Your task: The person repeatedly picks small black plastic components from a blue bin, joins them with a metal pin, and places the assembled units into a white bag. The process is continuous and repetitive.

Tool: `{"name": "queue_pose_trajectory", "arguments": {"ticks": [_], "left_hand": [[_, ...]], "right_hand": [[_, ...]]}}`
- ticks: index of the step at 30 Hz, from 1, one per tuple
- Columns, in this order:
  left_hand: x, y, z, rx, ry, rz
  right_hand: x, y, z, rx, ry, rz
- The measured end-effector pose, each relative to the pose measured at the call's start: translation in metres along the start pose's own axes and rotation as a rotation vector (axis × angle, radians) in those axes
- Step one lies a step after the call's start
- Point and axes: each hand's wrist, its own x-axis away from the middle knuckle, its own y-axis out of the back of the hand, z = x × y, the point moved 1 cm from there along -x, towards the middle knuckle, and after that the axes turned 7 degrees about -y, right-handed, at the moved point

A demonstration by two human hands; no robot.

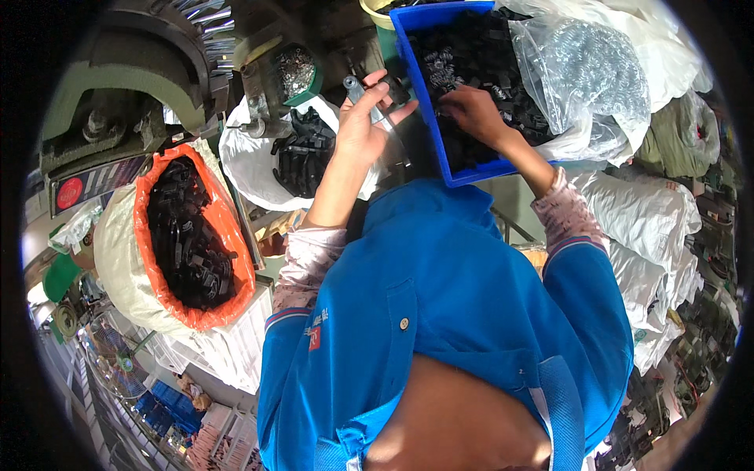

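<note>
My left hand (363,129) is raised, palm up, left of a blue bin (433,129). A slim silver metal rod (355,88) with a round end lies across it, between thumb and fingers. A small black part (397,93) is by its fingertips; whether they touch it I cannot tell. My right hand (477,115) reaches into the blue bin, fingers bent down and drawn together, and whatever is between them is hidden. Inside the bin are many black plastic parts (471,55) and a cluster of small metal springs (441,69).
A clear bag of metal springs (597,71) rests over the bin's right side. Left stand a white sack of black parts (247,169), an orange-lined sack (145,235) and a green container of small metal pieces (302,96). Heavy machinery (110,94) fills the upper left; white sacks (640,212) are stacked right.
</note>
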Motion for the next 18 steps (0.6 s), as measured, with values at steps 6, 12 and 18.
{"name": "queue_pose_trajectory", "arguments": {"ticks": [6, 12, 18], "left_hand": [[0.015, 0.003, 0.008, -0.154, -0.168, 0.015], [0.026, 0.002, -0.001, -0.621, -0.364, 0.000], [0.043, -0.010, -0.019, -0.847, -0.433, 0.027]], "right_hand": [[-0.008, -0.035, -0.008, 0.254, -0.038, 0.161], [0.001, 0.019, 0.032, -0.329, -0.222, -0.021], [-0.032, 0.040, 0.105, -0.751, -0.090, 0.142]]}}
